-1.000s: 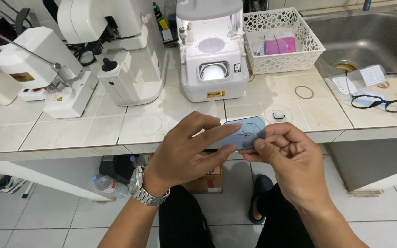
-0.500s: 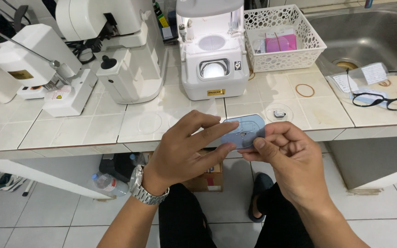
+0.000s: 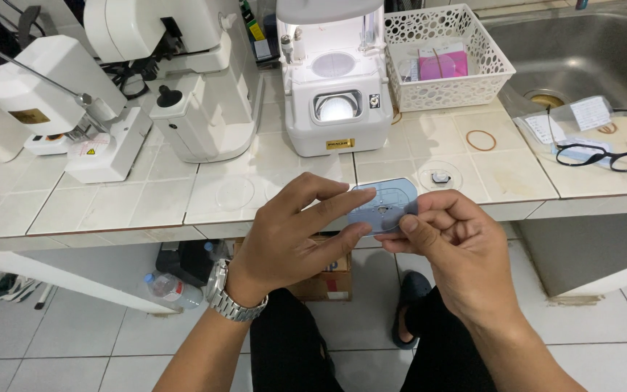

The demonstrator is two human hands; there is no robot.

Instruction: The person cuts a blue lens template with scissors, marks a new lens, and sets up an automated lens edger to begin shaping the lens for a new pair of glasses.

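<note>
Your left hand (image 3: 284,232) and right hand (image 3: 459,247) both pinch blue lens blank (image 3: 384,206) over surface's (image 3: 146,203) front edge; inspection step, likely; next move needs steady fingertip grip.

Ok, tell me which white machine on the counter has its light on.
The middle machine, beside the white basket: its top and window glow; the others are unlit.

— What is the person wearing?
— A silver metal-link wristwatch (image 3: 235,297) sits on the left wrist. Both forearms are bare, with no sleeves showing.
— And lower down?
— Black trousers (image 3: 292,348) cover the legs, and a dark sandal (image 3: 406,305) is on one foot.
</note>
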